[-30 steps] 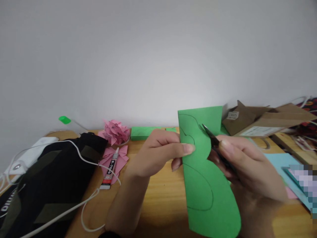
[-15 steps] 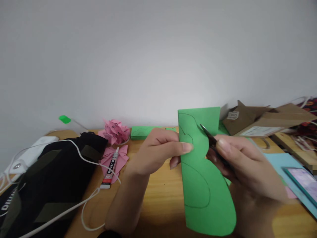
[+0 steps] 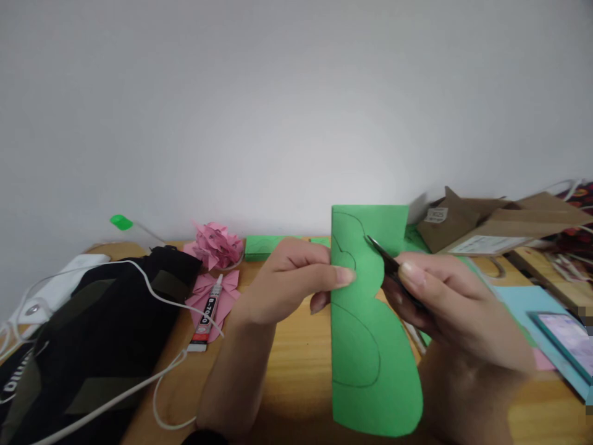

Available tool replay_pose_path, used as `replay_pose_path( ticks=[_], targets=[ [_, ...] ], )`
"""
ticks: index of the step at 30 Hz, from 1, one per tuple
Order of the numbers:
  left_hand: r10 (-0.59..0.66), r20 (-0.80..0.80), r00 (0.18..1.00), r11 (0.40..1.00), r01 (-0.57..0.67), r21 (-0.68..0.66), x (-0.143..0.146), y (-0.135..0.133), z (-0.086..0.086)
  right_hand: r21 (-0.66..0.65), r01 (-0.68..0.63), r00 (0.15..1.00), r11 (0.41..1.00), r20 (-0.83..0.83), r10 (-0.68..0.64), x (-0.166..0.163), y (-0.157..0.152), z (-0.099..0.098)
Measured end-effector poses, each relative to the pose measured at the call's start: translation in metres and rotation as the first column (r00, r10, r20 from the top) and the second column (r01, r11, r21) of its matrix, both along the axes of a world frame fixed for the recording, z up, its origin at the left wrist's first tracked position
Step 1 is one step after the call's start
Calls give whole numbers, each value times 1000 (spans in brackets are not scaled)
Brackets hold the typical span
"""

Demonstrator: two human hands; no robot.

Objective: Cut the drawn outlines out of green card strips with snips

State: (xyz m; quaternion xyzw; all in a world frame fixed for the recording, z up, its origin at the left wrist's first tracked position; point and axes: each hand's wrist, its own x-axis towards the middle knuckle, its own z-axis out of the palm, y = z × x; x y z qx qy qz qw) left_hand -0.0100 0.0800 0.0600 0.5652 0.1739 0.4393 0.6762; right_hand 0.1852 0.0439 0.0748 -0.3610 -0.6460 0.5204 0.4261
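My left hand [image 3: 287,281] pinches the left edge of a folded green paper [image 3: 365,334] held upright over the wooden table [image 3: 296,371]. Curved pencil outlines are drawn on the paper. My right hand [image 3: 445,303] grips dark scissors [image 3: 386,259], whose blades bite into the paper's right edge near the top. The lower right edge of the paper is cut in a curve.
A black bag [image 3: 88,334] with a white cable [image 3: 152,296] lies at the left. Pink paper flowers [image 3: 215,247], a glue tube [image 3: 206,312] and a green paper strip [image 3: 269,246] sit behind. Brown paper packaging [image 3: 491,225], light blue paper [image 3: 532,303] and a phone [image 3: 567,337] lie at the right.
The green paper has shifted left and turned slightly in my left hand, and the scissors have moved up and left along the outline, cutting further.
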Motion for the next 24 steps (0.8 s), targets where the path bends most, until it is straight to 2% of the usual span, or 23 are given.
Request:
replay_pose_path(
  ticks=[5,19,24],
  targets=[
    [-8,-20,1000,1000,9,24,-1,1,0,13,0,1000,1000,19,0,0,2,0],
    [-17,-23,1000,1000,16,-24,-3,1,2,43,-3,999,999,48,1,1,0,-1],
    [-32,-9,999,999,33,11,-5,1,2,44,-7,999,999,54,5,0,0,0]
  ],
)
